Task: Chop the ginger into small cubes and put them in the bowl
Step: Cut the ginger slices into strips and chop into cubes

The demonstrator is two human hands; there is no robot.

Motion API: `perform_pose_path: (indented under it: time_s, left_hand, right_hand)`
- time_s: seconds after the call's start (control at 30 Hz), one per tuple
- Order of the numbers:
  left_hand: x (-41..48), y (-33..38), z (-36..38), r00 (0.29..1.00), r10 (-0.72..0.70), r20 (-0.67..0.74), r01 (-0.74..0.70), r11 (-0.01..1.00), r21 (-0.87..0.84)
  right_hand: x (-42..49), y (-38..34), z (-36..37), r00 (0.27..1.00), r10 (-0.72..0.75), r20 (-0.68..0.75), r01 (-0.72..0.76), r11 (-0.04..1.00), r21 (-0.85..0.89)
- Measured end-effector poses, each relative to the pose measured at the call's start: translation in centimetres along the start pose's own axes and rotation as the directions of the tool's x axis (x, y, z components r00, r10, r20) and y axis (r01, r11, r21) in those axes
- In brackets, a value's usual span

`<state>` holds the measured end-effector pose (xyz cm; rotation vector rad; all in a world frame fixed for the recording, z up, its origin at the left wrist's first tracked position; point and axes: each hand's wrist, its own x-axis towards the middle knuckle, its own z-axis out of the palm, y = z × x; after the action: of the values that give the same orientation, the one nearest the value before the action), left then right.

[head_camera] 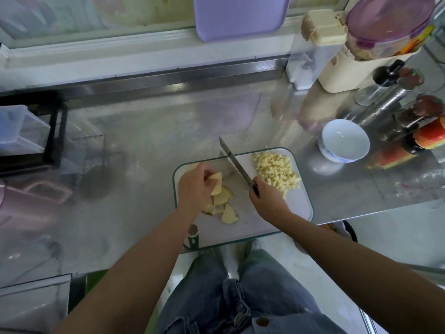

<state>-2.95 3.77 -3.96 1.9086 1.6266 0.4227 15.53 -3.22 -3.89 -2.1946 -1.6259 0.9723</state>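
Observation:
A white cutting board (252, 220) with a green rim lies at the counter's front edge. My left hand (193, 189) pinches a pale ginger slice (216, 183) lifted off the board's left side, above several more slices (225, 206). My right hand (266, 200) grips the dark handle of a cleaver (234, 162), whose blade stands on edge over the middle of the board, pointing away from me. A heap of small ginger cubes (277, 172) lies on the board's far right corner. An empty white bowl (344, 141) stands on the counter right of the board.
Sauce bottles (431, 136) and jars crowd the counter's right side behind the bowl, with a cream container (346, 66) further back. A black rack with plastic boxes (26, 133) stands at the left. A purple tray (238, 15) leans at the back. My legs in jeans are below the counter edge.

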Motion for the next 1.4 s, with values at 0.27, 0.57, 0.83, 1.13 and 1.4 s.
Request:
perform_pose_path:
  time_s: [0.27, 0.57, 0.83, 1.13, 1.4]
  left_hand:
    - [-0.5, 2.0, 1.1, 0.967, -0.250, 0.042, 0.244, 0.870, -0.429]
    - [-1.4, 5.2, 6.1, 0.972, -0.162, 0.171, 0.197, 0.958, -0.209]
    - [-1.9, 1.3, 1.4, 0.967, -0.123, -0.222, 0.182, 0.945, 0.271]
    - [-0.6, -1.2, 0.0, 0.961, -0.236, -0.148, 0.263, 0.942, 0.208]
    - [0.6, 1.0, -0.7, 0.925, -0.187, -0.330, 0.096, 0.957, -0.273]
  right_hand:
    - [-0.1, 0.5, -1.5, 0.993, 0.118, 0.028, -0.121, 0.974, 0.193]
    - [-2.1, 3.0, -3.3, 0.991, 0.121, 0.048, -0.126, 0.984, 0.122]
    - [-0.8, 1.9, -2.6, 0.999, 0.033, 0.019, -0.036, 0.979, 0.200]
    - [0.2, 1.6, -2.1, 0.999, 0.034, 0.007, -0.035, 0.974, 0.224]
    - [-0.2, 2.1, -2.3, 0.998, 0.026, -0.061, -0.004, 0.942, 0.335]
